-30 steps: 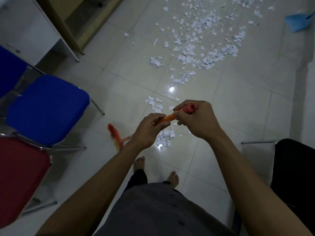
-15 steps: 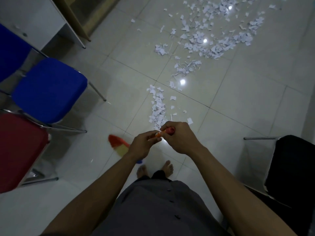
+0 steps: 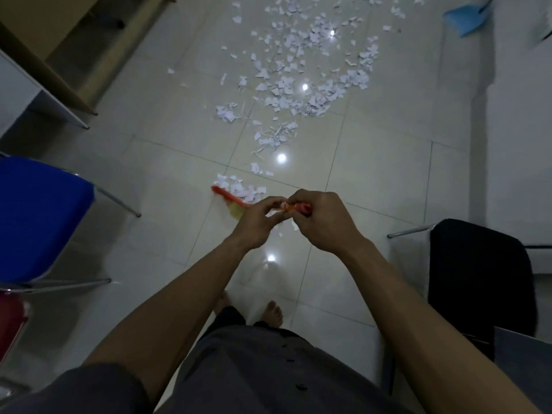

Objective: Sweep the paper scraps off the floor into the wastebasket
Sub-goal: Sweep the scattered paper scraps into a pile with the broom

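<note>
White paper scraps (image 3: pixel 301 82) lie scattered over the pale tiled floor, thickest toward the far centre. A small heap of scraps (image 3: pixel 242 188) sits just beyond my hands. I hold an orange broom by its handle (image 3: pixel 294 207) with both hands. My left hand (image 3: pixel 258 222) grips the shaft lower down, and my right hand (image 3: pixel 325 221) grips the red end of the handle. The blurred broom head (image 3: pixel 228 201) touches the near heap from the left. No wastebasket is in view.
A blue dustpan (image 3: pixel 466 19) lies at the far right. A blue chair (image 3: pixel 35 216) and a red chair (image 3: pixel 10 321) stand at the left, a black chair (image 3: pixel 478 279) at the right. A desk leg (image 3: pixel 80 122) and wooden cabinet (image 3: pixel 53 49) are far left. My bare feet (image 3: pixel 273 313) are below.
The broom head swung from my left, near the chairs, forward to the near heap of scraps. My hands rose with the handle, and the view shifted forward, showing the dustpan again.
</note>
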